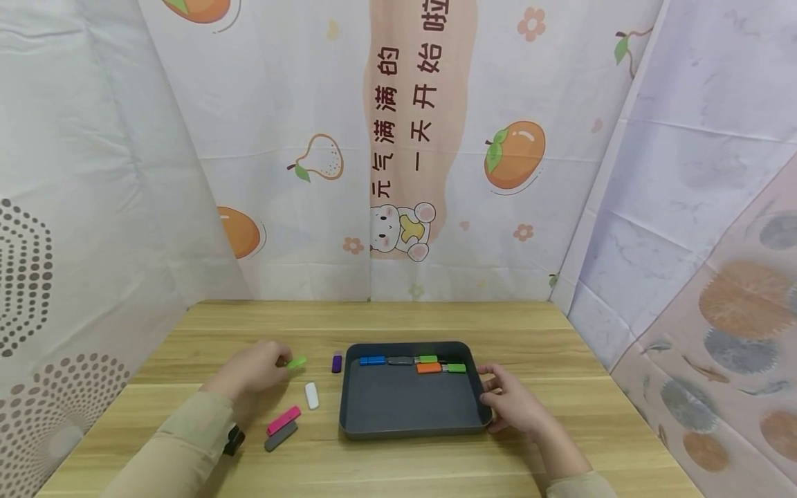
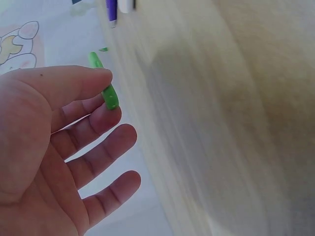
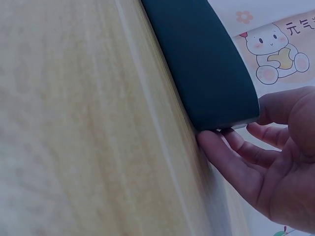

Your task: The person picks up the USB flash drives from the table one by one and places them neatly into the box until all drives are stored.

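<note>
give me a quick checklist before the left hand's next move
1. Green stick pinched in the left hand: ok
2. Right hand touching the tray at its right end: ok
3. Bare floor left in the tray: ok, its near part is free
4. Nothing on the table between the green stick and the tray: not ok, the purple stick lies there
5. Green stick's connector covered: cannot tell, fingers hide part of it
</note>
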Demonstrator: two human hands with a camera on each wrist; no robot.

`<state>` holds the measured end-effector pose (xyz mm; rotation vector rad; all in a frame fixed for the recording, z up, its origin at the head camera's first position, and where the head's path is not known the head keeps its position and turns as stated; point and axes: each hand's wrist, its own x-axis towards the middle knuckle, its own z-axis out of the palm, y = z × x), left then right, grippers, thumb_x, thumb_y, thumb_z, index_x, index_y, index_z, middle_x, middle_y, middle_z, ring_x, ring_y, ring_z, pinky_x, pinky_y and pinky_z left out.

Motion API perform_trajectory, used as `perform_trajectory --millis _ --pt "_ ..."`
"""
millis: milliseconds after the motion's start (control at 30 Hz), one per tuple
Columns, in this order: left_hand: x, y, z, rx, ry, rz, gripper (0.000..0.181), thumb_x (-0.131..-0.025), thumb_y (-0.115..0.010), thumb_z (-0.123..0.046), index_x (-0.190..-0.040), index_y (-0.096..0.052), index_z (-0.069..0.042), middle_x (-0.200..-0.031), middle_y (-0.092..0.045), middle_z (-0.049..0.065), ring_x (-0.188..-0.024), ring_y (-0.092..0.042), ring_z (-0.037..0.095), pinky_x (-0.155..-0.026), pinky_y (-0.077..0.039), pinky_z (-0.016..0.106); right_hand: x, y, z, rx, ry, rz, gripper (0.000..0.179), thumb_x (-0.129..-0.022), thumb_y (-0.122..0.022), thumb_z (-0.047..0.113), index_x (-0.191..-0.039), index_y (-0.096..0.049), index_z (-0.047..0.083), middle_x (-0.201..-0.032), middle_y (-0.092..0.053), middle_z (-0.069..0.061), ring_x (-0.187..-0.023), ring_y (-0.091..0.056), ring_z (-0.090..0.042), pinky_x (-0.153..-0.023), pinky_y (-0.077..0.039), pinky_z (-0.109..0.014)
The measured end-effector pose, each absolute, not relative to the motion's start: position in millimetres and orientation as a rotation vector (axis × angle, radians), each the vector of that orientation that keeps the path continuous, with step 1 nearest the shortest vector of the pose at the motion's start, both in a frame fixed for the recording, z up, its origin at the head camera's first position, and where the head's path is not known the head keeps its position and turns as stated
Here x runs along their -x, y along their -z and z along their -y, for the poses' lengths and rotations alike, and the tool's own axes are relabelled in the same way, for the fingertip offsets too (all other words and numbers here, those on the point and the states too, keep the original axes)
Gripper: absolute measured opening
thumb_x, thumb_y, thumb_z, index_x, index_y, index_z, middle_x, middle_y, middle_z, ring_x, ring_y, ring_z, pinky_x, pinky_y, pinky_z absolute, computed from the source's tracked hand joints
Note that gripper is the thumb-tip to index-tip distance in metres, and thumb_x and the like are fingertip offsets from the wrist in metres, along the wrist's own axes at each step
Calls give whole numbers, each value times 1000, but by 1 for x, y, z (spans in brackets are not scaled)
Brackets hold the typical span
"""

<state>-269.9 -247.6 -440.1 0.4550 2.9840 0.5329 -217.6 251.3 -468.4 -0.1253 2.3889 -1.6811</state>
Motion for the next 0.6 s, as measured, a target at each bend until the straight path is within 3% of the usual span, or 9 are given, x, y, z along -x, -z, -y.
perform_trajectory --millis 600 --pt "279 410 223 -557 -524 -3049 8 -91 -73 -11 -98 -73 -12 -88 -62 -2 -78 -54 17 -73 -50 40 216 467 -251 128 1709 -2368 48 -97 -53 -6 -144 -41 0 -114 -49 -26 -86 -62 -32 -59 -58 -51"
